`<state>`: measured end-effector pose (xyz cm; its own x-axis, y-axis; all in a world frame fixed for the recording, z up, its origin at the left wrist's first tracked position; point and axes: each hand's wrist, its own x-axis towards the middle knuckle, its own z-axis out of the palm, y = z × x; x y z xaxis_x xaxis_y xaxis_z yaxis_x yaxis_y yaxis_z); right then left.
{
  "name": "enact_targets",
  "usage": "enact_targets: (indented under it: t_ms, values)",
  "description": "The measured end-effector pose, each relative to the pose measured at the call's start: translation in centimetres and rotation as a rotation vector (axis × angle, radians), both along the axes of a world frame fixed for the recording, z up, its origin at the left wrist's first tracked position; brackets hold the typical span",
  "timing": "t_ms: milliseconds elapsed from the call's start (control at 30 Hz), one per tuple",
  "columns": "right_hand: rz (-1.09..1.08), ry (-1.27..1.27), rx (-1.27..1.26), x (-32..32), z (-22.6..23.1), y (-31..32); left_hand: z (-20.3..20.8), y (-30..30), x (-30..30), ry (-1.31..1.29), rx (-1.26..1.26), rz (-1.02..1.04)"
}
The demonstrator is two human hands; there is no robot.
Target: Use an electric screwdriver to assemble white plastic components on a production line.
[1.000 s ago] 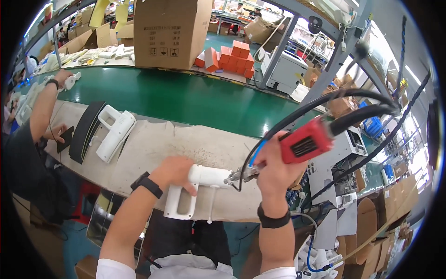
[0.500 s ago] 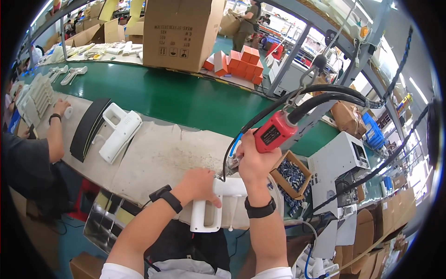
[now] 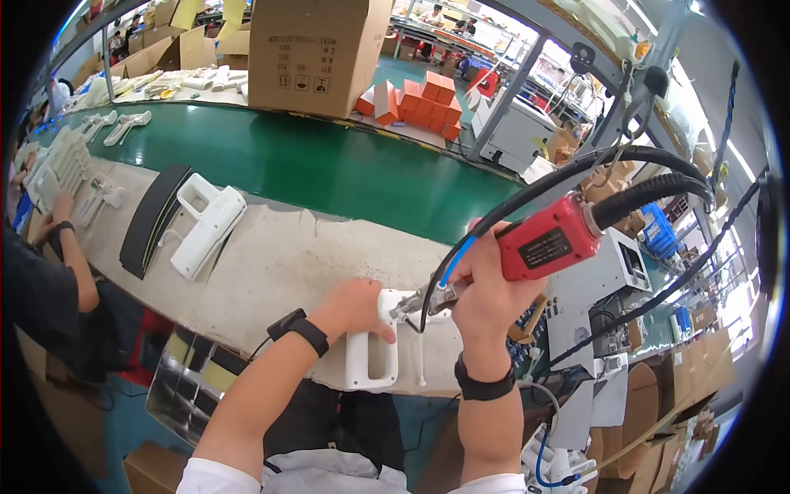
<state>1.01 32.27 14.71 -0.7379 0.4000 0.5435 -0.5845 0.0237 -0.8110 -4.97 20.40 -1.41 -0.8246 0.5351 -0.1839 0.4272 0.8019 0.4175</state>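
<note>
Low in the middle of the bench lies a white plastic device housing with a looped handle (image 3: pixel 357 362). My left hand (image 3: pixel 355 308) is closed round its upper end, thumb pointing down toward the handle opening. A red power screwdriver (image 3: pixel 547 240), with a black cable and a thin blue tube, is held nearly sideways in my right hand (image 3: pixel 485 300). Its metal tip (image 3: pixel 406 309) is at the housing just beside my left fingers; whether it touches is unclear. My right wrist and hand cover part of the housing's right end. A thin white piece (image 3: pixel 420 362) hangs beside the handle.
A second white housing (image 3: pixel 207 226) lies at left beside a curved black pad (image 3: pixel 152 222). Behind runs a green conveyor belt (image 3: pixel 313 165). A grey machine (image 3: pixel 592 288) and a cardboard tray (image 3: pixel 527 323) of small parts stand at right. Another person's hand (image 3: pixel 62 206) works at far left.
My right hand has moved right and down, tilting the screwdriver toward horizontal and bringing its tip to the housing. The housing has shifted slightly upward in view with my left hand still on it.
</note>
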Motion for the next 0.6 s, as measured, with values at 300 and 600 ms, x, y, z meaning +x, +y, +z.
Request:
enact_targets:
  t_ms: [300, 600]
  values:
    - [0.011, -0.082, 0.027, -1.4, -6.0, 0.4, 0.0, 0.3, -0.2, -0.015, 0.000, -0.017]
    - [-0.082, -0.083, 0.172, -2.0, -7.6, 0.9, -1.9, -2.3, 1.7, 0.208, 0.375, 0.128]
